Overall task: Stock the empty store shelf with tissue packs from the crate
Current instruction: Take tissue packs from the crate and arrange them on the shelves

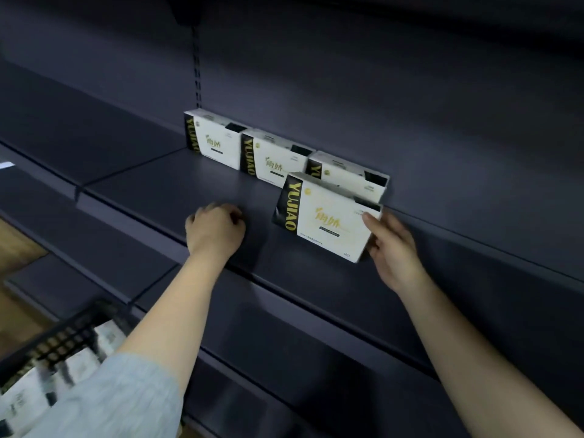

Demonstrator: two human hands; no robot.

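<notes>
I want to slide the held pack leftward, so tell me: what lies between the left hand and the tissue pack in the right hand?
Nothing: in the head view, only bare shelf surface separates the left hand from the held tissue pack in the right hand.

White tissue packs (328,222) with black-and-gold bands; dark grey shelf (189,184).

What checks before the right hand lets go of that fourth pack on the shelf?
1. Grip: right hand holds the white-and-black boxed tissue pack by its right edge: ok.
2. Seating: pack tilted, base contact with the dark flat metal shelf unclear: cannot tell.
3. Back row: three matching white-and-black packs upright against the back panel: ok.
4. Facing: label turned outward like the row: ok.
5. Left hand closed, resting on the shelf, clear of the pack: ok.
6. Resupply: black lattice plastic crate holds more packs: ok.
</notes>
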